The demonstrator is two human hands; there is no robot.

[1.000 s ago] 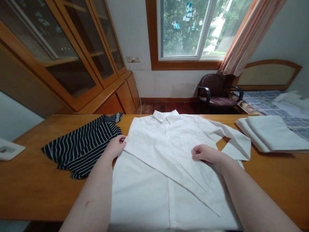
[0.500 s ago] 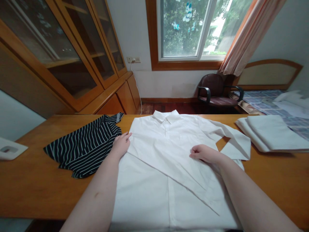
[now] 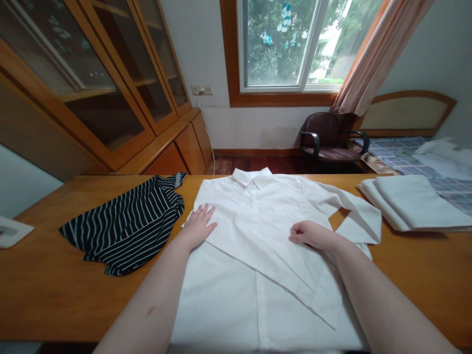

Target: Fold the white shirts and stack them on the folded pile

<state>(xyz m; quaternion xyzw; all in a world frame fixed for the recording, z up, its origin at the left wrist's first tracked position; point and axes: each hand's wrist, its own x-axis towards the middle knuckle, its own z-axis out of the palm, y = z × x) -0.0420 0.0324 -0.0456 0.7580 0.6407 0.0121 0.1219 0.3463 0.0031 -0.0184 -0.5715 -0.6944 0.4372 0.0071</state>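
A white long-sleeved shirt lies spread on the wooden table, collar toward the far edge. Its left-side sleeve is laid diagonally across the front, down to the lower right. The other sleeve is bent out on the right. My left hand rests open, fingers spread, on the cloth at the shirt's left edge. On the right of the shirt front my right hand is closed, fingers curled in and touching the cloth; whether fabric is pinched in it is hidden.
A black-and-white striped garment lies left of the shirt on the table. Folded white cloth sits at the right. A white object is at the left edge. Beyond are a cabinet, a chair and a bed.
My left hand has moved right, from the shirt's edge onto the cloth, and its fingers have spread. The right hand stays in place. The view has shifted slightly.
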